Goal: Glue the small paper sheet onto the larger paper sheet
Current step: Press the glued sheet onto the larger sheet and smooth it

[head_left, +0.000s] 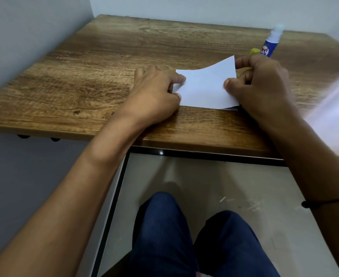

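A white paper sheet lies on the wooden table, between my two hands. My left hand pinches its left edge with thumb and forefinger. The right edge is held by my right hand, and the far right corner is curled up off the table. A thin sliver of a second white sheet shows under the near right corner; I cannot tell its size. A blue and white glue stick stands uncapped behind my right hand, with a yellow cap beside it.
The table sits in a corner with pale walls at the left and the back. Its front edge runs just below my wrists, with my knees in blue trousers over the floor beneath. A blurred pale glare covers the far right side.
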{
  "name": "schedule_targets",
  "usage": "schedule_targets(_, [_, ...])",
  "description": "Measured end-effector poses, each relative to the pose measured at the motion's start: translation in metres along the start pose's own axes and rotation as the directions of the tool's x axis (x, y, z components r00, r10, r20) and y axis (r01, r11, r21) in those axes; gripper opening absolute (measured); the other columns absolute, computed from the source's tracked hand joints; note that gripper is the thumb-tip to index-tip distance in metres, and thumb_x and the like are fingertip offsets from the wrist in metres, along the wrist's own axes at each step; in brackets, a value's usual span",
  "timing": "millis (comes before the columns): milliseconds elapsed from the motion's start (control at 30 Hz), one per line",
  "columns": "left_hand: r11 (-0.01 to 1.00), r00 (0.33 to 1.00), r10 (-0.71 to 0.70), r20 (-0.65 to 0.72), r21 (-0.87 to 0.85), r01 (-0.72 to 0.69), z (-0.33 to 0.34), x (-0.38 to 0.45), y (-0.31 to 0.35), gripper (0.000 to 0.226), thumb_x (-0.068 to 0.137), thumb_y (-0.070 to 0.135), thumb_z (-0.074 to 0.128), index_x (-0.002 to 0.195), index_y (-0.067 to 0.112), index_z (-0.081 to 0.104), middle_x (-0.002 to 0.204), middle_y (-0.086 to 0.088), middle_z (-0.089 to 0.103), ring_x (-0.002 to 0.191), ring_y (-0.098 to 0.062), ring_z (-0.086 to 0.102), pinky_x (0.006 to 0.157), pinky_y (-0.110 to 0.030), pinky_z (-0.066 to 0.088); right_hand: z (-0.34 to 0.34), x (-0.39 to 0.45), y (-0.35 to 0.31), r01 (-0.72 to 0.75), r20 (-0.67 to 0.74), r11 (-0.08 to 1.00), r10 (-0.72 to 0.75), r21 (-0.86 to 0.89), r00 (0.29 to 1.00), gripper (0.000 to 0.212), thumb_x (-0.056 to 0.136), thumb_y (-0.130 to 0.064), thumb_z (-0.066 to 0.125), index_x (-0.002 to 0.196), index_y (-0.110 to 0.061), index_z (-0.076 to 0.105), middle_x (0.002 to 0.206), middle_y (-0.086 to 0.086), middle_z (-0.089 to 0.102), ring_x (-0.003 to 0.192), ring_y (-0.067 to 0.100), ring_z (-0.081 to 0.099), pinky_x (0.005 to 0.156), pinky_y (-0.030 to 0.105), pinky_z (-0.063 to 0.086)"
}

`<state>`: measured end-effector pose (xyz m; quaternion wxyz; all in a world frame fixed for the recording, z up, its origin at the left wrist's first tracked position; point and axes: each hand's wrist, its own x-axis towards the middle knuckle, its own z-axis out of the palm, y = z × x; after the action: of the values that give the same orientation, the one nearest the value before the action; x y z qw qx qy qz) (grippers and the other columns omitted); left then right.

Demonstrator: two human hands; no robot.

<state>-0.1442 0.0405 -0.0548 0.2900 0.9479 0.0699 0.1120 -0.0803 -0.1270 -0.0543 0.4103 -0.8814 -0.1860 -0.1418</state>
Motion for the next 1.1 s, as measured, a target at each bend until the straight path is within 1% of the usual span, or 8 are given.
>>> schedule_targets(67, [1.0, 1.0, -0.002, -0.001, 0.015, 0.002, 0.0, 0.001, 0.001, 0.043, 0.086, 0.019, 0.049, 0.127, 0.033, 0.049, 0.111, -0.004, 0.041, 0.126, -0.028, 0.027, 0.102, -0.037, 0.024, 0.0, -0.001, -0.001, 0.018, -0.005, 0.999, -0.019, -0.044, 1.0, 0.029, 0.083, -0.015, 0.061, 0.112, -0.016, 0.058, 0.07, -0.004, 0.055, 0.071, 0.007, 0.05, 0.054, -0.004, 0.032])
schedule_targets(133, [1.0, 1.0, -0.006, -0.004, 0.028, 0.006, 0.001, 0.002, 0.001, 0.042, 0.086, 0.018, 0.049, 0.125, 0.031, 0.051, 0.116, -0.006, 0.043, 0.126, -0.028, 0.026, 0.102, -0.037, 0.023, 0.0, -0.003, -0.003, 0.038, -0.007, 0.996, -0.039, -0.082, 0.999, 0.029, 0.083, -0.015, 0.06, 0.112, -0.014, 0.057, 0.07, -0.005, 0.053, 0.077, 0.011, 0.05, 0.056, 0.008, 0.033])
schedule_targets(267, [0.999, 1.0, 0.0, -0.011, 0.041, 0.0, 0.002, 0.003, 0.001, 0.04, 0.085, 0.015, 0.048, 0.122, 0.029, 0.055, 0.106, -0.002, 0.038, 0.125, -0.028, 0.026, 0.097, -0.035, 0.023, 0.0, -0.006, -0.002, 0.103, -0.006, 0.981, -0.105, -0.164, 0.994, 0.031, 0.082, -0.013, 0.061, 0.113, -0.01, 0.054, 0.085, 0.0, 0.055, 0.084, 0.013, 0.049, 0.064, 0.016, 0.027])
schedule_targets(533, [1.0, 1.0, 0.015, -0.006, 0.013, -0.015, 0.001, 0.005, 0.001, 0.032, 0.083, 0.01, 0.045, 0.109, 0.019, 0.062, 0.113, -0.004, 0.044, 0.123, -0.026, 0.027, 0.094, -0.032, 0.02, 0.002, -0.008, 0.003, 0.149, 0.046, 0.917, -0.142, -0.37, 0.989, 0.033, 0.085, -0.016, 0.059, 0.113, -0.002, 0.049, 0.101, 0.02, 0.06, 0.094, 0.031, 0.052, 0.073, 0.031, 0.035])
schedule_targets(667, [0.997, 0.999, 0.045, 0.004, 0.058, -0.045, -0.001, 0.009, 0.002, 0.023, 0.087, 0.022, 0.048, 0.106, 0.021, 0.059, 0.117, -0.007, 0.044, 0.125, -0.026, 0.026, 0.097, -0.034, 0.025, 0.007, -0.008, 0.0, 0.188, 0.0, 0.764, -0.24, -0.618, 0.971, 0.039, 0.086, -0.014, 0.049, 0.122, 0.0, 0.043, 0.122, 0.022, 0.05, 0.108, 0.035, 0.045, 0.083, 0.034, 0.028])
schedule_targets(800, [0.98, 0.992, 0.126, -0.017, 0.156, -0.122, 0.003, 0.009, 0.002, 0.021, 0.085, 0.032, 0.049, 0.097, 0.015, 0.054, 0.123, -0.002, 0.043, 0.119, -0.025, 0.026, 0.091, -0.035, 0.025, 0.021, -0.008, -0.018, 0.311, 0.15, 0.851, -0.273, -0.424, 0.95, 0.038, 0.093, -0.024, 0.044, 0.123, -0.001, 0.048, 0.127, 0.018, 0.05, 0.119, 0.031, 0.043, 0.096, 0.033, 0.029])
schedule_targets(933, [0.961, 0.984, 0.176, -0.015, 0.219, -0.169, 0.005, 0.01, 0.0, 0.029, 0.085, 0.027, 0.043, 0.112, 0.018, 0.048, 0.128, -0.004, 0.047, 0.116, -0.028, 0.027, 0.093, -0.043, 0.024, 0.031, -0.004, -0.03, 0.401, 0.426, 0.91, -0.323, -0.106, 0.845, 0.035, 0.097, -0.036, 0.033, 0.108, -0.007, 0.049, 0.113, 0.007, 0.056, 0.102, 0.019, 0.049, 0.086, 0.028, 0.033])
schedule_targets(1100, [0.953, 0.992, 0.128, 0.022, 0.273, -0.129, 0.008, 0.016, -0.004, 0.029, 0.086, 0.038, 0.04, 0.109, 0.021, 0.045, 0.131, 0.001, 0.044, 0.124, -0.026, 0.024, 0.095, -0.043, 0.021, 0.037, 0.002, -0.024, 0.39, 0.621, 0.915, -0.25, -0.099, 0.743, 0.057, 0.094, -0.049, 0.02, 0.139, -0.014, 0.025, 0.147, 0.003, 0.035, 0.138, 0.019, 0.027, 0.115, 0.045, 0.015])
